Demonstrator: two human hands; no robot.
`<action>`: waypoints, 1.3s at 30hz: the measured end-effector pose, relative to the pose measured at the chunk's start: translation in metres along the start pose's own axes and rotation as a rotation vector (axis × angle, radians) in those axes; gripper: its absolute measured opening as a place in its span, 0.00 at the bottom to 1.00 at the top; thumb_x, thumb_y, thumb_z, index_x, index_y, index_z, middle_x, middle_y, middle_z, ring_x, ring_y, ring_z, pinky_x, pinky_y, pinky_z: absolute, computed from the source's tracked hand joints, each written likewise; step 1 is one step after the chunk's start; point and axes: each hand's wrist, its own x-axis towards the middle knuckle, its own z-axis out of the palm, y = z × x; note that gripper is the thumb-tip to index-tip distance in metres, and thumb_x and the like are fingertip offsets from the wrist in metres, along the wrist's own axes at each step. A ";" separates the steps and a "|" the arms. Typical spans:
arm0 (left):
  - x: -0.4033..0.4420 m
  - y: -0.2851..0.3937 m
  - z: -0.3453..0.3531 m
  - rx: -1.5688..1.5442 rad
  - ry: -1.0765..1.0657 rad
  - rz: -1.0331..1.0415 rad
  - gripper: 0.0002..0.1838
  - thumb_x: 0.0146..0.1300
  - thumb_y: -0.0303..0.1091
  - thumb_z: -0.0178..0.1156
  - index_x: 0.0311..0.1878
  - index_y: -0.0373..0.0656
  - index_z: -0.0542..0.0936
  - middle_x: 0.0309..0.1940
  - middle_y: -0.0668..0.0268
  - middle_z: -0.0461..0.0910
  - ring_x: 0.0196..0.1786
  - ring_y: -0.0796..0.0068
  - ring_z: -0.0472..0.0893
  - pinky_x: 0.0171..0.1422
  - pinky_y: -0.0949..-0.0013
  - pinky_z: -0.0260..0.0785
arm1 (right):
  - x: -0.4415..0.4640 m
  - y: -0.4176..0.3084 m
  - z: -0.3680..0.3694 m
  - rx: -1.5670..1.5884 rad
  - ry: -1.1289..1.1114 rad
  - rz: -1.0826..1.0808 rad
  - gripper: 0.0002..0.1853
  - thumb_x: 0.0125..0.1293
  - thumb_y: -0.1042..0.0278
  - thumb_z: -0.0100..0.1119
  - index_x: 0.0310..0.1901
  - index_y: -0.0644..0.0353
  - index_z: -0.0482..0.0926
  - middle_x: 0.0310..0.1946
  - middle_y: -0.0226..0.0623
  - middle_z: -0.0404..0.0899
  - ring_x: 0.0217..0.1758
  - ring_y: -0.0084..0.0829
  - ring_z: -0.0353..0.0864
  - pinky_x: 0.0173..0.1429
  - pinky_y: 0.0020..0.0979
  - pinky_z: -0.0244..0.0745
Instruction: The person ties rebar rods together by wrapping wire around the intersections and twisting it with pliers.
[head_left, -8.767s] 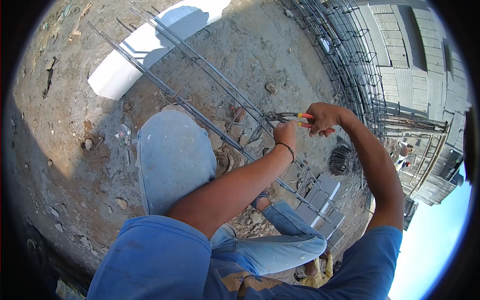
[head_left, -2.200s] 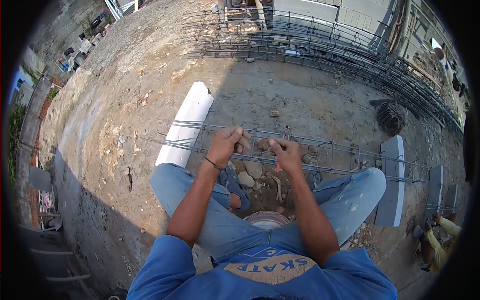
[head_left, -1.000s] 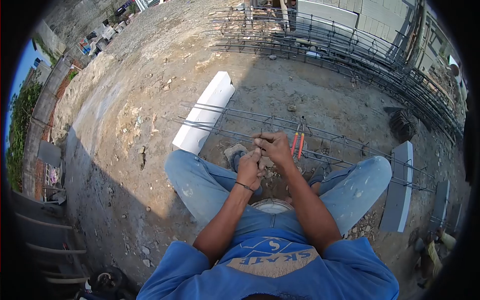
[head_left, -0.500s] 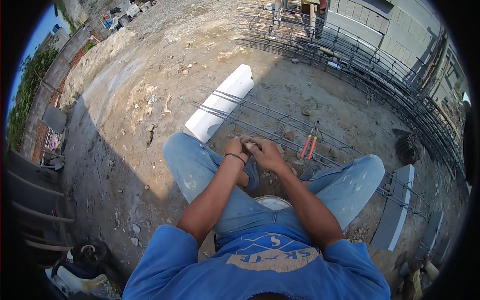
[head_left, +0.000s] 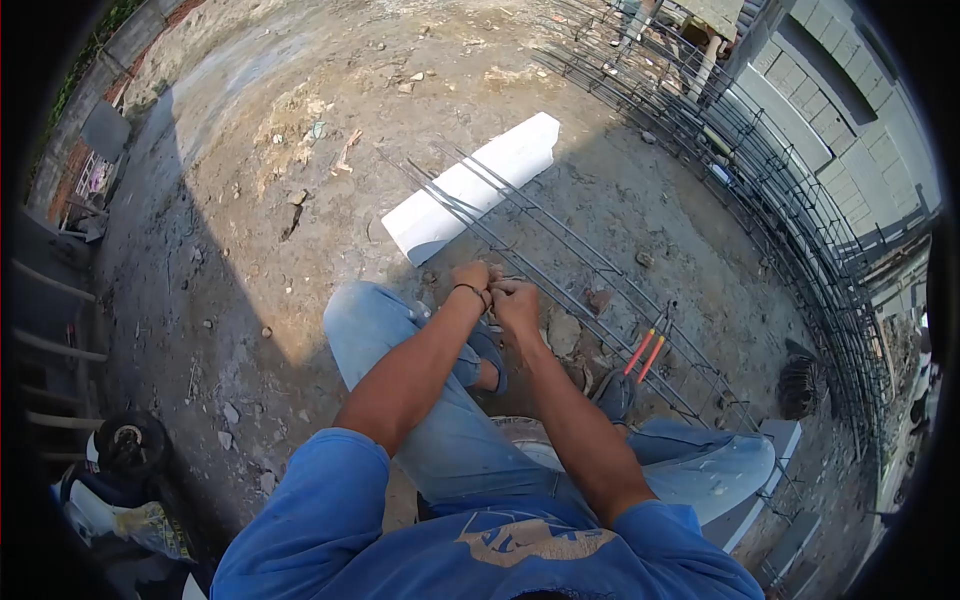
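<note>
My left hand point(head_left: 472, 276), with a dark band at its wrist, and my right hand point(head_left: 515, 300) meet in front of my knees. Both have curled fingers pinched close together, and whatever lies between them is too small to make out. Just beyond them runs a long frame of thin steel rebar point(head_left: 570, 297) tied with cross stirrups. Its far end rests over a white block point(head_left: 480, 185). To the right, pincers with red handles point(head_left: 645, 354) lean against the rebar near my shoe.
Grey blocks point(head_left: 738, 522) lie under the frame's near right end. A stack of long rebar cages point(head_left: 770, 190) curves along the right, by a block wall point(head_left: 850, 120). At lower left stands a wheeled vehicle point(head_left: 130, 450). Stones and debris dot the dirt ground point(head_left: 330, 120).
My view has tilted down and turned, so the scene shifts. My hands stay together, with the right hand now more upright and its fingers more tightly curled.
</note>
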 end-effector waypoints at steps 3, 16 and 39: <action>0.014 -0.002 0.001 -0.030 0.023 0.095 0.11 0.71 0.25 0.47 0.47 0.32 0.77 0.36 0.54 0.84 0.27 0.65 0.80 0.28 0.62 0.75 | 0.024 0.010 0.010 0.105 0.002 0.047 0.08 0.63 0.82 0.60 0.39 0.72 0.88 0.28 0.36 0.84 0.27 0.23 0.78 0.28 0.29 0.69; 0.037 -0.013 0.016 -0.030 -0.118 0.162 0.14 0.70 0.21 0.54 0.58 0.30 0.75 0.38 0.46 0.83 0.29 0.65 0.81 0.33 0.64 0.80 | 0.022 -0.006 0.009 0.094 0.095 0.093 0.10 0.69 0.79 0.57 0.43 0.75 0.87 0.28 0.32 0.83 0.29 0.22 0.76 0.33 0.28 0.70; 0.020 -0.007 0.026 0.752 0.219 0.452 0.18 0.54 0.29 0.62 0.49 0.41 0.90 0.40 0.51 0.89 0.46 0.54 0.89 0.58 0.61 0.79 | 0.197 -0.032 -0.024 -1.143 -0.461 -0.471 0.12 0.56 0.61 0.71 0.34 0.63 0.90 0.32 0.57 0.85 0.43 0.55 0.86 0.56 0.47 0.81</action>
